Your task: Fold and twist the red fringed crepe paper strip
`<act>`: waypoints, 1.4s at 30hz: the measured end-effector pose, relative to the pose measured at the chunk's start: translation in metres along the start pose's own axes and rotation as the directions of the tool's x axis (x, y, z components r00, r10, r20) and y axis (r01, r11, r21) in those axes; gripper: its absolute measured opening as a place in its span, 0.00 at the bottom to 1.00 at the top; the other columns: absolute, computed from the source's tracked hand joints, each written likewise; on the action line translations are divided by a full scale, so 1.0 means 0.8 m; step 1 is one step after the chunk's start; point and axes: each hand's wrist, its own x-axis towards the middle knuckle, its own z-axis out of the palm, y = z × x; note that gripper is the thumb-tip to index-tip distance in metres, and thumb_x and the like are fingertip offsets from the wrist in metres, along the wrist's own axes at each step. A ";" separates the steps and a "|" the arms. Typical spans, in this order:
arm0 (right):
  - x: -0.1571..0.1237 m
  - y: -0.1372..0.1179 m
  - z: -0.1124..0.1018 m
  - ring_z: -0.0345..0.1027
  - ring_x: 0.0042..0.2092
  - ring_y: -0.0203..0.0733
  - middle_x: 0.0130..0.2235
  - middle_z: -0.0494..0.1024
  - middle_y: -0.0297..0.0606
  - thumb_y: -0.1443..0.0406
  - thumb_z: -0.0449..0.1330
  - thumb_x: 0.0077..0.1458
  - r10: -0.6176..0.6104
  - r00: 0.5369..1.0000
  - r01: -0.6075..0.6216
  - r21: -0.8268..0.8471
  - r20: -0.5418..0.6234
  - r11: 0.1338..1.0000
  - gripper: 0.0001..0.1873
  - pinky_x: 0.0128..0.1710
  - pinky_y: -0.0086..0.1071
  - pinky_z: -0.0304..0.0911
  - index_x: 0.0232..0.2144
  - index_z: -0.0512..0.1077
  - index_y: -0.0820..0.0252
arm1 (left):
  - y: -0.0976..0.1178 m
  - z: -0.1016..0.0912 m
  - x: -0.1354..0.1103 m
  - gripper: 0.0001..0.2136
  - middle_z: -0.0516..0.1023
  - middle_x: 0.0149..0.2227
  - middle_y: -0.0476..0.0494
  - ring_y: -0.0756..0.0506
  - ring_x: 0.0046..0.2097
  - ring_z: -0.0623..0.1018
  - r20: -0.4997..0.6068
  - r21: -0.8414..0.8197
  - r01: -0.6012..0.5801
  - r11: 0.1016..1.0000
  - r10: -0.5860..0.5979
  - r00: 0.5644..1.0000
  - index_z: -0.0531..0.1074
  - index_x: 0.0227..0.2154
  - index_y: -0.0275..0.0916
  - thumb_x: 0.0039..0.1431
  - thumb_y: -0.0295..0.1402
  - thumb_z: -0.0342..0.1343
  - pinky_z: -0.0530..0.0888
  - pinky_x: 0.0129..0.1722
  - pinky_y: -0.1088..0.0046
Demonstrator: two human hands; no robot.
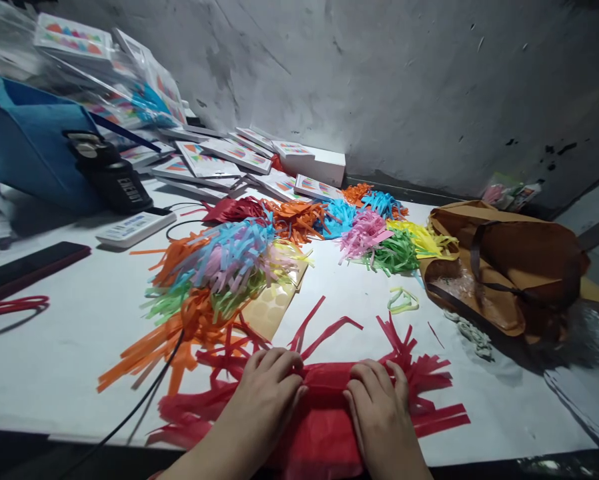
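Observation:
A sheet of red tissue paper with fringe cut into both side ends lies before me at the table's front edge. Its far edge looks folded or rolled over into a band. My left hand grips this band on the left, fingers curled and pressed together. On the right, my right hand holds the same band with bent fingers, a short stretch of red paper showing between the hands. Both thumbs are partly hidden. An orange paper tassel lies just beyond the left fringe, partly over a tan sticker sheet.
Colourful tassels lie mid-table. Boxes are piled at the back. A blue bag, black bottle, white power bank and phone stand or lie left; a brown bag sits right. A black cable crosses the front left.

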 end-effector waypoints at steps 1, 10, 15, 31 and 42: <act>0.003 -0.001 0.001 0.70 0.46 0.45 0.38 0.78 0.37 0.68 0.44 0.71 0.026 1.000 -0.025 -0.022 0.018 0.999 0.19 0.60 0.48 0.46 0.29 0.69 0.57 | 0.002 -0.002 0.003 0.11 0.78 0.43 0.42 0.38 0.46 0.74 0.023 0.021 0.049 0.999 -0.049 0.999 0.76 0.31 0.40 0.66 0.23 0.50 0.64 0.46 0.56; 0.015 -0.004 0.008 0.67 0.43 0.52 0.38 0.76 0.43 0.71 0.50 0.63 0.161 0.986 -0.152 -0.197 0.032 0.969 0.11 0.55 0.56 0.52 0.34 0.72 0.58 | 0.003 -0.005 0.029 0.04 0.77 0.41 0.38 0.35 0.45 0.75 0.146 0.156 0.259 0.953 -0.281 0.948 0.76 0.31 0.38 0.61 0.26 0.57 0.67 0.44 0.53; 0.014 -0.013 0.009 0.67 0.41 0.44 0.34 0.76 0.36 0.70 0.47 0.68 -0.118 0.993 0.117 0.017 0.027 0.993 0.15 0.60 0.50 0.46 0.34 0.72 0.57 | 0.004 0.000 0.026 0.03 0.76 0.40 0.40 0.36 0.44 0.74 0.092 0.127 0.225 0.966 -0.237 0.967 0.74 0.31 0.38 0.59 0.24 0.59 0.66 0.44 0.53; 0.009 -0.012 0.006 0.68 0.34 0.40 0.30 0.77 0.35 0.72 0.41 0.70 -0.226 0.974 0.226 0.044 -0.005 0.973 0.22 0.57 0.40 0.54 0.33 0.74 0.60 | -0.001 0.016 0.011 0.07 0.77 0.34 0.52 0.45 0.38 0.71 -0.065 0.029 -0.217 0.976 0.219 0.974 0.70 0.30 0.41 0.64 0.29 0.61 0.59 0.48 0.62; -0.033 0.012 0.002 0.72 0.45 0.47 0.40 0.80 0.37 0.70 0.50 0.67 0.085 0.996 -0.085 -0.099 -0.006 0.991 0.13 0.59 0.50 0.51 0.33 0.71 0.56 | 0.015 0.007 0.014 0.08 0.77 0.36 0.45 0.41 0.40 0.73 0.060 0.080 0.009 0.997 -0.014 0.998 0.74 0.28 0.39 0.61 0.23 0.56 0.62 0.47 0.56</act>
